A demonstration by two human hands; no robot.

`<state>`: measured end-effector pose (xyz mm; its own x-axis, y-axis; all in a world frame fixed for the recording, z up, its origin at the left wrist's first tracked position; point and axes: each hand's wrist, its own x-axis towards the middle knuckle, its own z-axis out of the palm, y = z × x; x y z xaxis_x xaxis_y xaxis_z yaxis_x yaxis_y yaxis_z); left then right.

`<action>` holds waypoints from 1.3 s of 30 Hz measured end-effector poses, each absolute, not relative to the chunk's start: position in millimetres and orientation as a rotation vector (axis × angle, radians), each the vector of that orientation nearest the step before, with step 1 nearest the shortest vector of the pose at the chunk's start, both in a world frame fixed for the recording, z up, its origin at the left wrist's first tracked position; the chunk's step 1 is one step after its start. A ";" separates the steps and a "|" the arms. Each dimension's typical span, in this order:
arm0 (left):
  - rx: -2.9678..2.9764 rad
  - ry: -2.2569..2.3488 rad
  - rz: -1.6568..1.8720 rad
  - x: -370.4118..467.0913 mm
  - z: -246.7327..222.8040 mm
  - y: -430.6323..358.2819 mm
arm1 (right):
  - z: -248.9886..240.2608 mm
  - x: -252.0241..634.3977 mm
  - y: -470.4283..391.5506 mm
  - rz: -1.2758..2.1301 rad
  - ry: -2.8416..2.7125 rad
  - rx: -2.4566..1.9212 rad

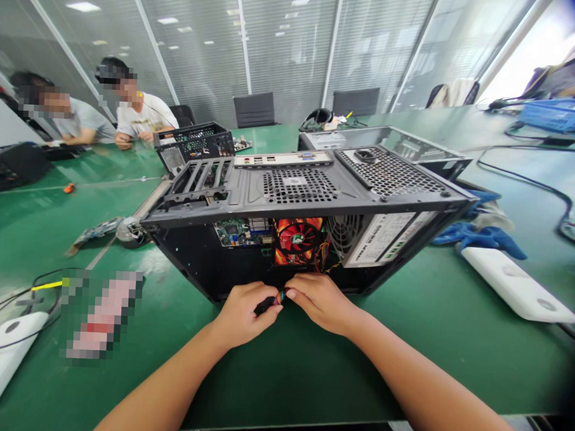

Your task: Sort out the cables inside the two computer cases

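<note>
A black computer case [288, 203] lies on the green table with its open side facing me. Inside it show a red and black fan [298, 239], part of a motherboard [241, 232] and a labelled power supply [384, 239]. Just in front of the case's lower edge, my left hand [246, 312] is closed around a black bundle with coloured wires [278, 299]. My right hand [322, 301] pinches the other end of that bundle, close beside the left. The fingertips partly hide the bundle.
Blue gloves [481, 238] and a white power strip [518, 283] lie at the right. Another white strip [9, 356] with cables is at the left. More cases [195, 145] stand behind. Two people [142, 117] sit at the back left.
</note>
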<state>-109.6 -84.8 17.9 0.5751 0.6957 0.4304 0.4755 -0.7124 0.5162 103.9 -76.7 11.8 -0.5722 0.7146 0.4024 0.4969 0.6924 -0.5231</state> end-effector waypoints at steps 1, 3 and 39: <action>2.520 0.960 0.904 -109.6 17.1 -85.0 | 12.3 103.8 -76.7 0.487 -2.297 -0.933; 2.623 0.962 0.918 -109.8 15.5 -85.1 | 13.1 103.8 -76.9 0.507 -2.294 -0.948; 2.787 0.969 1.061 -108.4 6.6 -86.1 | 15.0 105.2 -77.5 0.547 -2.291 -0.933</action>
<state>-108.4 -86.1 6.6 0.5800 0.5511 0.5999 0.5472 -0.8091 0.2143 105.2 -77.5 15.0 -0.5738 0.7296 0.3721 0.4829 0.6683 -0.5659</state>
